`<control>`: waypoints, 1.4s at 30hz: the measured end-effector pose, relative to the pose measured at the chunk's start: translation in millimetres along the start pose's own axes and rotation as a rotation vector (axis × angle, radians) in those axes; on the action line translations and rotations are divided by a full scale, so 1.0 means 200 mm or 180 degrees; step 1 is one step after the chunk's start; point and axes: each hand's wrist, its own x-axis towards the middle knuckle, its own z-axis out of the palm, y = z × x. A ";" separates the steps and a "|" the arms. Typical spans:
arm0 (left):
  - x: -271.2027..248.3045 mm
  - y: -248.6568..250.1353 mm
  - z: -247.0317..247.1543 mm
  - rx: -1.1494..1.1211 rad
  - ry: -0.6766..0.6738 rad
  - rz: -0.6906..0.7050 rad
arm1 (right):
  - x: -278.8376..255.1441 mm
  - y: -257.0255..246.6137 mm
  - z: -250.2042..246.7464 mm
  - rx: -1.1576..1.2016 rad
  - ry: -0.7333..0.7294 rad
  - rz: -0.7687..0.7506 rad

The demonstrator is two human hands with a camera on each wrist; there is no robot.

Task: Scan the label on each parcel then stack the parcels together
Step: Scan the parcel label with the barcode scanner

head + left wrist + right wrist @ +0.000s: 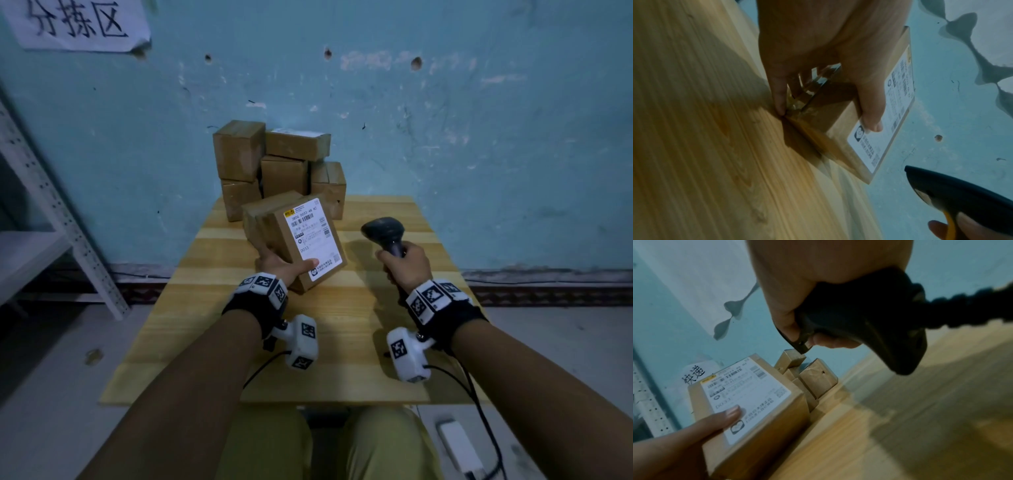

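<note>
The left hand (279, 265) grips a labelled cardboard parcel (294, 240) from below and behind, thumb (305, 265) pressed flat on the lower part of the white shipping label (313, 240) and the other fingers (780, 97) curled round the back. The parcel stands tilted on the wooden table (205, 342), its lower edge touching the boards, its labelled face leaning up toward the person. Its long axis runs from the near lower corner by the thumb up and away toward the stack of parcels (277, 164), so the barcode end of the label is the far, upper end.

The right hand (406, 265) is closed round the grip of a black handheld barcode scanner (385, 233), which is just to the right of the held parcel and clear of it. The scanner head points up and away, roughly toward the stack; from the blurred right wrist view the index finger (835, 341) seems to lie at the trigger, though this cannot be made sure. A dark coiled cable (962, 305) leaves the base of the handle.

The stack sits behind the held parcel at the far edge of the table, against the blue wall (445, 137): plain brown boxes piled unevenly, some upright, one laid flat on top with a pale label. Left of the stack, high on the wall, hangs a paper sign (78, 24) with printed characters, and a white perforated metal shelf frame (51, 205) stands farther left.
</note>
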 end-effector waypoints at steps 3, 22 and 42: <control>-0.01 0.00 -0.01 0.0053 0.0001 -0.0013 | -0.03 -0.01 0.00 0.0093 -0.0235 -0.0189; 0.01 0.01 -0.06 -0.0041 -0.0008 -0.0161 | -0.08 -0.06 0.01 0.0714 -0.1217 -0.0105; -0.02 0.01 -0.06 0.0204 0.0017 -0.0245 | -0.14 -0.12 0.08 0.0827 -0.1432 -0.0478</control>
